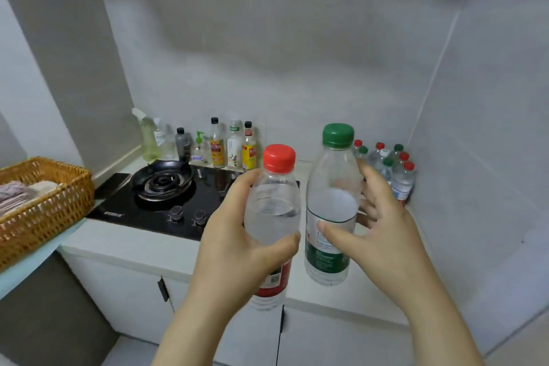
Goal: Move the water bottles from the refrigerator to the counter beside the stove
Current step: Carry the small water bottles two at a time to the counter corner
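My left hand [237,244] grips a clear water bottle with a red cap [274,202], held upright in the air over the counter's front edge. My right hand [383,226] grips a taller water bottle with a green cap [332,187], thumb on its label and fingers round the back. Both bottles are above the white counter [383,291] to the right of the black stove [166,202]. Several more red- and green-capped bottles [392,166] stand grouped in the far right corner of the counter.
A black pan [162,181] sits on the stove burner. Several sauce and cleaner bottles [217,145] line the back wall behind the stove. A woven basket [44,202] with folded cloth stands at the left. Cabinet doors are below the counter.
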`<action>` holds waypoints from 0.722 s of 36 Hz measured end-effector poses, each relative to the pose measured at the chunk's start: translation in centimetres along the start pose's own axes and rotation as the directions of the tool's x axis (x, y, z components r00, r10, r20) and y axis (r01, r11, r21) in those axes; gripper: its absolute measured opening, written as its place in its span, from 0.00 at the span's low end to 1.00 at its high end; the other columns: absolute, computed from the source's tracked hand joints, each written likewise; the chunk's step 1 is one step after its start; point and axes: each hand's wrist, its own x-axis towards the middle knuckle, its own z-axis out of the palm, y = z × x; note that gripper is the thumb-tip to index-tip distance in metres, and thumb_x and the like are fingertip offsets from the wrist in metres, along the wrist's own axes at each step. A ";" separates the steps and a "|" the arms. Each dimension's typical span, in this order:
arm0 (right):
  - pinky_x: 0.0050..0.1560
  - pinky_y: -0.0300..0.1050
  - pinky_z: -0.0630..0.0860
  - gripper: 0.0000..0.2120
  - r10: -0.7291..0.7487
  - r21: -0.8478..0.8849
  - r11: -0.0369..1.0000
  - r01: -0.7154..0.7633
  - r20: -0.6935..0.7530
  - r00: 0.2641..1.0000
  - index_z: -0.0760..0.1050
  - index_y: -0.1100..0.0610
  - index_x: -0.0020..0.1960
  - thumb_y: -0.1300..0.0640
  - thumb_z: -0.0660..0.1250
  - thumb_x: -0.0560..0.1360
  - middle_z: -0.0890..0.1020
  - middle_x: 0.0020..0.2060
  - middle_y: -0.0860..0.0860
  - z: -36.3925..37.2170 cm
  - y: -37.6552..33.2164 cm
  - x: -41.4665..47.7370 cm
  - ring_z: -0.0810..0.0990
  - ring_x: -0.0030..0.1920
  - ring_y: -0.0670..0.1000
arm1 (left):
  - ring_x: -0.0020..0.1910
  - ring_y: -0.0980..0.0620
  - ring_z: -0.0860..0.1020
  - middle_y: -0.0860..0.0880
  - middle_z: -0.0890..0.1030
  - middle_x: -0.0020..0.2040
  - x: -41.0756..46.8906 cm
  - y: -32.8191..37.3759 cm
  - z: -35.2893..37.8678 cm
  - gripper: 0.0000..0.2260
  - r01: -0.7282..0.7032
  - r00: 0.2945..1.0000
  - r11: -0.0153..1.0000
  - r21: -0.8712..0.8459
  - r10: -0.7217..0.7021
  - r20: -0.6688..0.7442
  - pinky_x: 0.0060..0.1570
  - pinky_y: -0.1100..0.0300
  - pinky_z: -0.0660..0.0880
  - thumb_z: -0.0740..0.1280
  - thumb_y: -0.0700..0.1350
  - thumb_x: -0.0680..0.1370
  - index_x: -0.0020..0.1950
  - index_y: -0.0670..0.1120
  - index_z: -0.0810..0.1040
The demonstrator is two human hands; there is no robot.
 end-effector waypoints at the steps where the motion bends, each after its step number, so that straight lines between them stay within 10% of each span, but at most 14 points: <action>1: 0.58 0.39 0.73 0.43 -0.001 -0.004 1.000 0.001 -0.004 1.000 0.58 0.32 0.70 0.55 0.76 0.64 0.75 0.58 0.32 -0.5 0.3 0.8 0.76 0.58 0.36 | 0.52 0.61 0.79 0.62 0.81 0.53 0.8 0.1 0.7 0.33 -0.001 1.000 1.000 -0.003 0.001 0.001 0.53 0.53 0.78 0.77 0.42 0.63 0.63 0.62 0.70; 19: 0.55 0.41 0.75 0.37 0.066 -0.036 0.997 -0.068 -0.053 0.996 0.67 0.24 0.56 0.61 0.75 0.64 0.80 0.52 0.30 -6.5 9.1 11.3 0.79 0.55 0.37 | 0.52 0.60 0.79 0.61 0.80 0.52 12.1 -2.0 12.3 0.33 0.030 0.991 0.999 -0.036 -0.025 0.130 0.52 0.53 0.78 0.77 0.42 0.63 0.62 0.63 0.69; 26: 0.54 0.44 0.77 0.33 0.124 -0.088 0.987 -0.137 -0.136 0.983 0.69 0.30 0.58 0.59 0.75 0.63 0.81 0.50 0.34 -6.4 10.8 14.7 0.81 0.51 0.40 | 0.49 0.66 0.77 0.66 0.78 0.50 17.1 -4.3 14.3 0.32 0.022 0.977 0.998 -0.055 -0.009 0.213 0.46 0.68 0.76 0.76 0.42 0.63 0.60 0.65 0.69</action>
